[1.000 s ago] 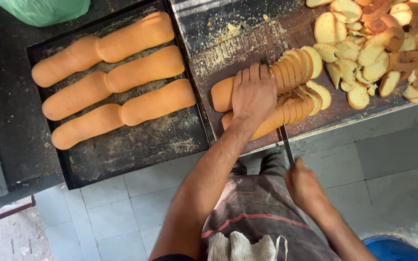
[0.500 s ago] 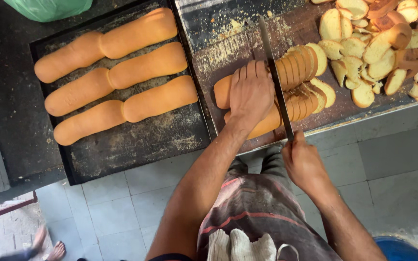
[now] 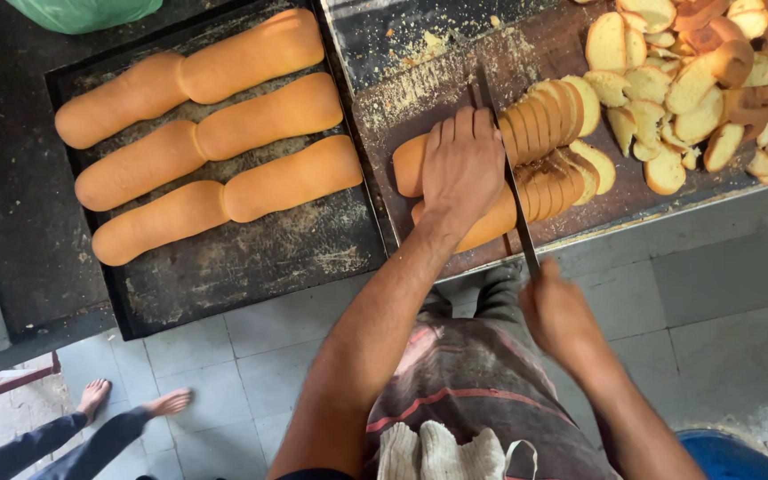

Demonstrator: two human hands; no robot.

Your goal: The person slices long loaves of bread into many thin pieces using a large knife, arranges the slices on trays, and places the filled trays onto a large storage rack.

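A black baking tray (image 3: 224, 276) fills the left of the frame, whole loaves (image 3: 206, 133) laid in rows. At centre right, two loaves (image 3: 491, 169) on the wooden board (image 3: 420, 98) are pinned flat by the left hand (image 3: 462, 164), steadying them for slicing. A long knife (image 3: 507, 169), gripped by the right hand (image 3: 560, 316), is set against the cut face. Cut slices (image 3: 686, 89) are heaped at upper right.

Small bakery or rusk-making workroom. Evidence: blackened baking tray (image 3: 251, 267) carrying six long golden loaves (image 3: 215, 133); crumb-strewn dark cutting board (image 3: 428, 80); heap of cut bread slices (image 3: 695, 80); long knife (image 3: 508, 178) in use; worn tiled floor (image 3: 713, 293); worker's stained apron (image 3: 482, 382).
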